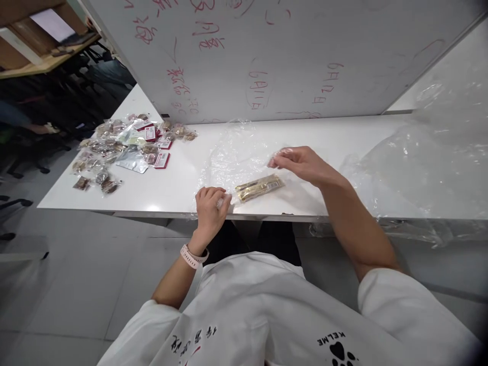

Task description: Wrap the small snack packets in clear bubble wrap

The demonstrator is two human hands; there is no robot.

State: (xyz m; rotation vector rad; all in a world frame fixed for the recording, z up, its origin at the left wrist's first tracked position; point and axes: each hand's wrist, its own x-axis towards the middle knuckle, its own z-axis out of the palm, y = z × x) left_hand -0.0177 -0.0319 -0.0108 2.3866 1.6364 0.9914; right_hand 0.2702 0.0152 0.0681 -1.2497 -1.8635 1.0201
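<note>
A clear plastic bag (232, 152) lies spread on the white table between my hands. Gold foil stick packets (259, 187) rest side by side near the table's front edge, in or under the clear film; I cannot tell which. My left hand (211, 206) is closed on crumpled clear plastic at the left of the packets, by the edge. Above and to the right of the packets, my right hand (295, 163) pinches another part of the clear plastic, its fingertips bent down. A pink watch band (193, 256) circles my left wrist.
Several small wrapped snacks (104, 147), a silver pouch (133, 160) and red-and-white packets (162, 160) are heaped on the table's left end. A whiteboard (259, 56) with red writing stands along the back. Large clear plastic sheeting (430, 168) covers the right side and hangs over the edge.
</note>
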